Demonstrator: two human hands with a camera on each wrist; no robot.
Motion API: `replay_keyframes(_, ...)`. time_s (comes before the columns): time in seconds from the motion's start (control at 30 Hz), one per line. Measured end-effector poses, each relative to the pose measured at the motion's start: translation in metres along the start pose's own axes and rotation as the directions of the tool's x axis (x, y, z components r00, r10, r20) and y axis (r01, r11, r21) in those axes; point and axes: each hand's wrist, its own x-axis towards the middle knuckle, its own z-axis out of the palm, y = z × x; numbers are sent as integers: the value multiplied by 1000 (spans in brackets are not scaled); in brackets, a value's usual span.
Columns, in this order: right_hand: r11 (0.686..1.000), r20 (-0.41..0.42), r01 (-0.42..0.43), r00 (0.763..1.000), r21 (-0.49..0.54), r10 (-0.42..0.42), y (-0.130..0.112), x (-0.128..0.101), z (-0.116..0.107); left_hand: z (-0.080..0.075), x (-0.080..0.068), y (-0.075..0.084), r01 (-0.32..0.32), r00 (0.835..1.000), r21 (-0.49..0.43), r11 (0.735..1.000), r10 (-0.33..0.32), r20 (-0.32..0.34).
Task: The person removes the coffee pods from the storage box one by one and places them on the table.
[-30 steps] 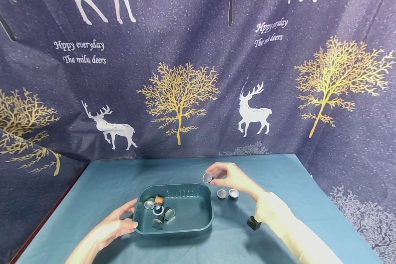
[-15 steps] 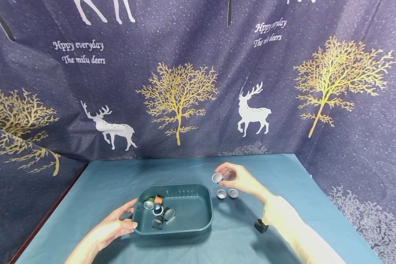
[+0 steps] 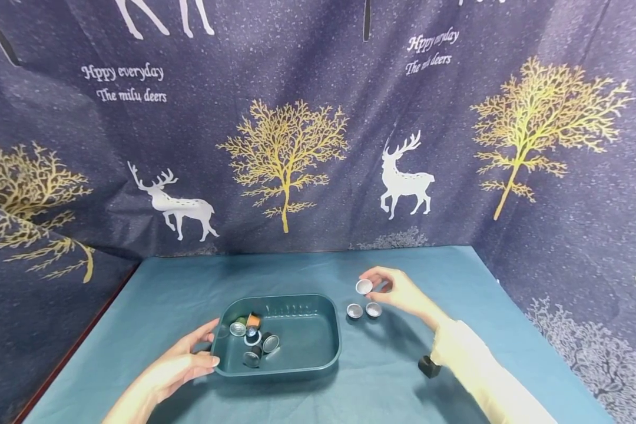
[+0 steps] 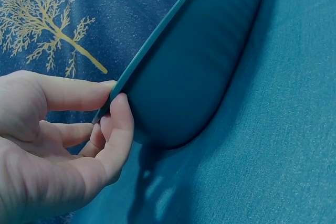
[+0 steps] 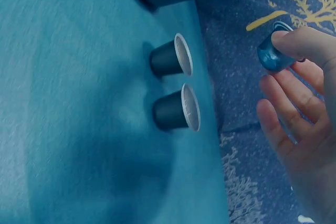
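My left hand (image 3: 182,360) pinches the left end of a dark teal plastic tray (image 3: 307,338); in the left wrist view, thumb and fingertips meet at its rim (image 4: 142,51). Raised beyond the tray's far right corner, my right hand (image 3: 403,291) holds a coffee capsule (image 3: 364,287) between thumb and fingers. That capsule (image 5: 272,56) shows a shiny blue body in the right wrist view. Below it, two dark coffee capsules (image 5: 167,60) stand side by side on the table, pale lids up. Several capsules lie in the tray's left half, among them an orange one (image 3: 253,321) and a green one (image 3: 238,327).
A teal cloth (image 3: 371,388) covers the table. Behind it hangs a dark blue curtain (image 3: 323,235) printed with deer and golden trees. A small black device (image 3: 429,366) sits at the right sleeve's cuff.
My right hand has moved rightward with the capsule, from beside the tray's corner to above the two standing capsules, its lid turning more upward. The left hand and tray stay put.
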Motion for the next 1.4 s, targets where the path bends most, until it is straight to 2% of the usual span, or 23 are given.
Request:
replay_keyframes(0.5,999,-52,-37,998,-12,36,31,-17,-4,1,-3,2,12,1000,3,1000,-12,-22)
replay_keyframes(0.67,997,-49,-75,996,-34,74,40,-21,-7,2,-3,1,11,1000,7,1000,-11,-28)
replay_keyframes(0.83,995,-36,-88,996,-44,87,46,-27,-9,2,-3,2,10,1000,7,1000,-10,-24)
replay_keyframes(1.4,977,-92,-169,983,-132,158,62,-47,-4,1,-2,1,12,1000,-5,1000,-12,-20)
